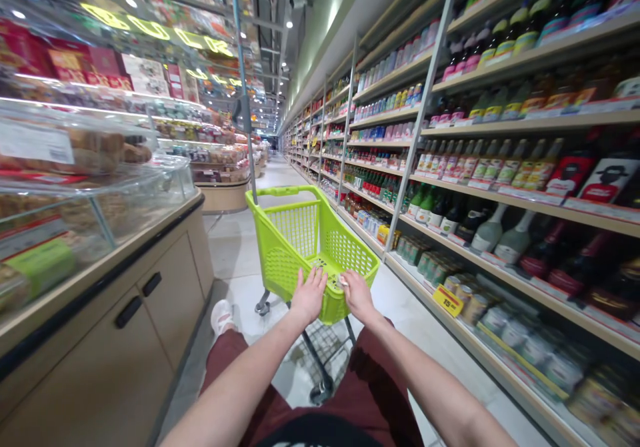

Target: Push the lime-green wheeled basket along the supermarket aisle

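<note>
In front of me stands a lime-green shopping cart (285, 265), its plastic basket on dark legs with wheels. My left hand (309, 295) lies on the basket's near rim, fingers stretched out and apart, holding nothing visible. To its right, my right hand (357, 295) is closed at the same rim. Between its thumb and fingers shows a small white scrap (342, 280), like crumpled tissue, too small to name surely. Small dark marks (323, 265) dot the green surface just beyond my fingers. A tall grey-blue pole (245, 100) rises from the cart's left far corner.
Shelves of bottles and cans (480, 167) run along the right, with a yellow price tag (447, 300) low down. A wooden food counter (135, 327) with clear covers borders the left. My knees flank the cart; pale floor tiles (233, 240) stretch down the aisle.
</note>
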A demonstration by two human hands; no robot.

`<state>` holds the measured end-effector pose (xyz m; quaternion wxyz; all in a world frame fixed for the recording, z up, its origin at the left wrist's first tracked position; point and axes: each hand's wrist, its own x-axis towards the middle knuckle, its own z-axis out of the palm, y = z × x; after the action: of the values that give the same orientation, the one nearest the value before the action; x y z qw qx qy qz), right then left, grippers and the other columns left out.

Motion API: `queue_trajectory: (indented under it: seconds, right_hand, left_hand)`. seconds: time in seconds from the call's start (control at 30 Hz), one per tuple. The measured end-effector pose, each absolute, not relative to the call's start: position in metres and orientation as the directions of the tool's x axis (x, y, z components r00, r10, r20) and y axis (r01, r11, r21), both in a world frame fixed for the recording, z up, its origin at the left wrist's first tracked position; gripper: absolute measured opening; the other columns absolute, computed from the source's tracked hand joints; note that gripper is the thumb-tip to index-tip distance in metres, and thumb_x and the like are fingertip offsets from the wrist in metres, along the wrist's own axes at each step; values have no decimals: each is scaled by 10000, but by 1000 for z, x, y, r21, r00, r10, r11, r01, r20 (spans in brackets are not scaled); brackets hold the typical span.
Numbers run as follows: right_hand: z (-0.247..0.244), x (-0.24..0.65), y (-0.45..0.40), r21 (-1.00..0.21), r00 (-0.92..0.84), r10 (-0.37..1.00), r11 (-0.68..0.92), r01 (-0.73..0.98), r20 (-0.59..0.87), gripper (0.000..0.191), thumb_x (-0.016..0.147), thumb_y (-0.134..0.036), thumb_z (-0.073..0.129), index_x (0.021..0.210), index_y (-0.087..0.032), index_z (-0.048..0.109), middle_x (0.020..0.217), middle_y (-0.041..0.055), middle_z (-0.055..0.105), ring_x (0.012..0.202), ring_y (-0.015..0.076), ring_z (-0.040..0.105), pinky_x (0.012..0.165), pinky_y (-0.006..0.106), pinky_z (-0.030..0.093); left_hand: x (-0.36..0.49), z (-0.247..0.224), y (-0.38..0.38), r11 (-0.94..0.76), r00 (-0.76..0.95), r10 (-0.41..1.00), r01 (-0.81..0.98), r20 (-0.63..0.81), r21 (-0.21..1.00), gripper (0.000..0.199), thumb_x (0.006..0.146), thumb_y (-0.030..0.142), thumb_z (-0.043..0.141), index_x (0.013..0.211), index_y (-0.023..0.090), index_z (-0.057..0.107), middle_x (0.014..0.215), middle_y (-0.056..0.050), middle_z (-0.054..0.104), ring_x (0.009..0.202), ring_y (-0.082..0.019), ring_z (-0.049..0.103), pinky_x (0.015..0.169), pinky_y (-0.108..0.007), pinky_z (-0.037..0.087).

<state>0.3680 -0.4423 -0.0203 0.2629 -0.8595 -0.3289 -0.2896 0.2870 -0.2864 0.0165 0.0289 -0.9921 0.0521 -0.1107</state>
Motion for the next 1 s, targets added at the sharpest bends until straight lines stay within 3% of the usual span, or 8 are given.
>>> queue_trajectory:
  seconds: [0.2, 0.3, 0.37, 0.57, 0.8, 1.0]
  right_hand:
    - [-23, 354, -442, -306, 573, 437, -541, 783, 694, 327, 755, -116, 365, 1014, -167, 557, 1014, 86, 564, 958, 203, 487, 863, 359, 379]
    - [-23, 360, -455, -333, 577, 428, -520, 786, 695, 306, 767, -134, 360, 991, -151, 567, 1018, 92, 561, 973, 199, 480, 883, 366, 370]
    - [-23, 365, -463, -349, 592, 434, -519, 780, 679, 315, 763, -131, 354, 995, -148, 567, 1031, 90, 558, 993, 194, 473, 893, 362, 368]
    - [-28, 379, -475, -361, 635, 407, -569, 739, 657, 364, 747, -133, 337, 1039, -158, 553, 1076, 79, 550, 1048, 183, 461, 917, 352, 366]
    - [-32, 392, -482, -364, 663, 361, -618, 696, 655, 386, 749, -156, 321, 1065, -132, 541, 1089, 99, 546, 1067, 186, 455, 930, 359, 365]
    - [-25, 398, -494, -412, 715, 304, -649, 639, 630, 409, 725, -132, 322, 1065, -144, 548, 1091, 91, 550, 1062, 183, 469, 937, 355, 364]
  left_hand:
    - [284, 13, -295, -989, 949, -141, -119, 282, -91, 512, 788, 128, 257, 1295, 172, 314, 1383, -88, 285, 1287, -233, 188, 1029, -529, 23]
    - [288, 20, -285, -972, 932, -228, -201, 282, -122, 513, 778, 144, 297, 1288, 192, 317, 1357, -73, 340, 1278, -213, 212, 1039, -502, 14]
    - [294, 27, -275, -977, 946, -201, -175, 256, -122, 554, 743, 137, 349, 1292, 191, 303, 1359, -81, 334, 1278, -224, 208, 1030, -518, 26]
    - [306, 32, -262, -989, 977, -109, -88, 182, -118, 703, 645, 107, 441, 1313, 215, 249, 1404, -119, 220, 1285, -267, 179, 996, -564, 50]
    - [298, 43, -278, -988, 972, -128, -107, 196, -111, 627, 631, 188, 479, 1248, 193, 367, 1317, -151, 358, 1214, -287, 302, 996, -556, 52]
    - [295, 38, -268, -984, 958, -159, -133, 239, -121, 653, 638, 179, 458, 1276, 210, 324, 1337, -120, 344, 1243, -270, 259, 1011, -533, 43]
